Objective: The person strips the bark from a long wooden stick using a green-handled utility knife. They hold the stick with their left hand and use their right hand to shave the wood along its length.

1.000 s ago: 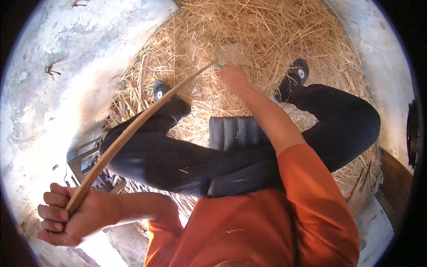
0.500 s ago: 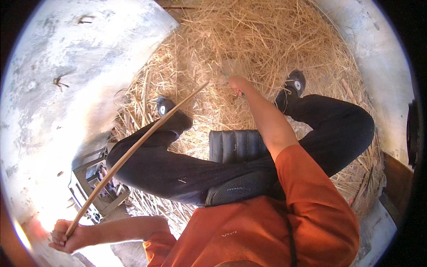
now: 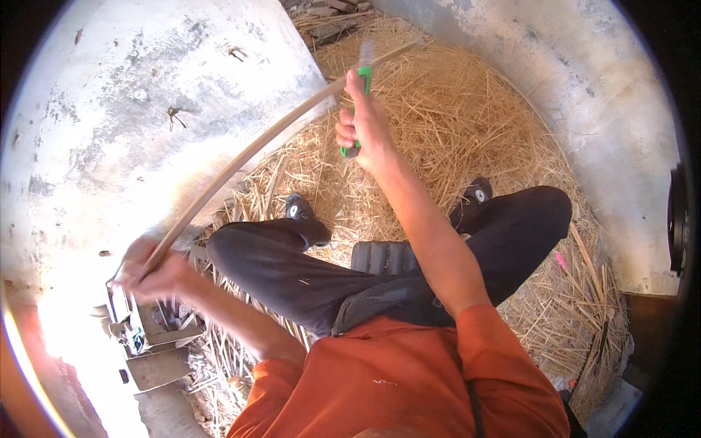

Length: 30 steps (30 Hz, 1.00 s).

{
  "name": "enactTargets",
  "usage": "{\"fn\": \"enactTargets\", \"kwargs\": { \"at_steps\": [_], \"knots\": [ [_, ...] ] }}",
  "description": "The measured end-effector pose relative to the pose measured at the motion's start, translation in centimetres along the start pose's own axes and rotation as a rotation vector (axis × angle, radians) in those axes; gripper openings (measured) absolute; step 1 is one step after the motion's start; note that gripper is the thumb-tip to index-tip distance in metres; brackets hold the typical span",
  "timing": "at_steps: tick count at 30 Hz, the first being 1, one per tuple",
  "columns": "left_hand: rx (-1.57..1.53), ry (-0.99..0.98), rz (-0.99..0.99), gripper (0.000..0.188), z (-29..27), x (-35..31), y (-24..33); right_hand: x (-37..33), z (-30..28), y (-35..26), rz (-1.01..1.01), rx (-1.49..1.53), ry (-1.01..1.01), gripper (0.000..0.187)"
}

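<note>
Since half a second ago, both hands have gone farther out from the body, and the wooden strip (image 3: 285,123) has swung with them, its far end now reaching past the feet. The left hand (image 3: 157,271), blurred, is curled tight around the strip's near end at the left. The right hand (image 3: 369,128) has its fingers wrapped around a green-handled tool (image 3: 365,72), thumb along it, its upper end blurred. The tool crosses the strip in view near its far end; whether they touch I cannot tell.

The strip slants from near left to far middle, passing in front of the pale slab (image 3: 146,95) on the left. Beneath the right hand spreads a heap of straw (image 3: 453,109), bounded at far right by a curved pale wall (image 3: 548,66). The bent legs in black trousers (image 3: 281,270) flank the middle, with a dark shoe (image 3: 307,221) on the left and another on the right. Between the legs sits a ribbed black pad (image 3: 380,258), partly hidden by the right forearm. Near left, just below the left hand, a frame (image 3: 171,337) holds small items too cluttered to tell apart. A pink scrap (image 3: 561,260) lies in the straw on the right, beyond the knee.
</note>
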<state>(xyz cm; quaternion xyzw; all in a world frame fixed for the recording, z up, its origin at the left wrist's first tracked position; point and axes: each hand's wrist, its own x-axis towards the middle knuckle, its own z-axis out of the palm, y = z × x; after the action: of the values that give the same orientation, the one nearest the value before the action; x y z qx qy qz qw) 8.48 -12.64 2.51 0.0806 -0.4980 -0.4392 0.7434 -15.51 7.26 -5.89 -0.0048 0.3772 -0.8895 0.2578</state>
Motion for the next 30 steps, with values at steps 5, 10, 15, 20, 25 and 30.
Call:
{"fn": "enactTargets", "kwargs": {
  "at_steps": [5,10,15,20,25,30],
  "knots": [
    [-0.672,0.139,-0.550,0.054,1.7,-7.4,-5.4,2.1,-0.5,-2.3,-0.050,0.002,0.338,0.040],
    [-0.824,0.223,-0.761,0.053,3.6,-9.9,-6.4,1.8,-3.9,-2.4,-0.118,-0.354,0.362,0.031],
    [-0.804,0.244,-0.674,0.051,3.2,-6.1,-7.1,-3.4,-4.3,-5.5,-0.528,-0.935,0.157,0.034],
    [-1.000,0.330,-0.565,0.041,1.9,-2.9,-7.6,-6.1,-6.3,-4.8,-0.714,-0.597,0.484,0.038],
    [-1.146,0.374,-0.641,0.033,1.6,-5.8,-9.1,-6.1,-2.9,-3.3,-0.350,-0.004,0.257,0.039],
    [-1.096,0.194,-0.771,0.033,3.3,-12.3,-10.7,-4.1,-2.1,-5.2,-0.506,-0.020,0.221,0.034]
  ]
}}
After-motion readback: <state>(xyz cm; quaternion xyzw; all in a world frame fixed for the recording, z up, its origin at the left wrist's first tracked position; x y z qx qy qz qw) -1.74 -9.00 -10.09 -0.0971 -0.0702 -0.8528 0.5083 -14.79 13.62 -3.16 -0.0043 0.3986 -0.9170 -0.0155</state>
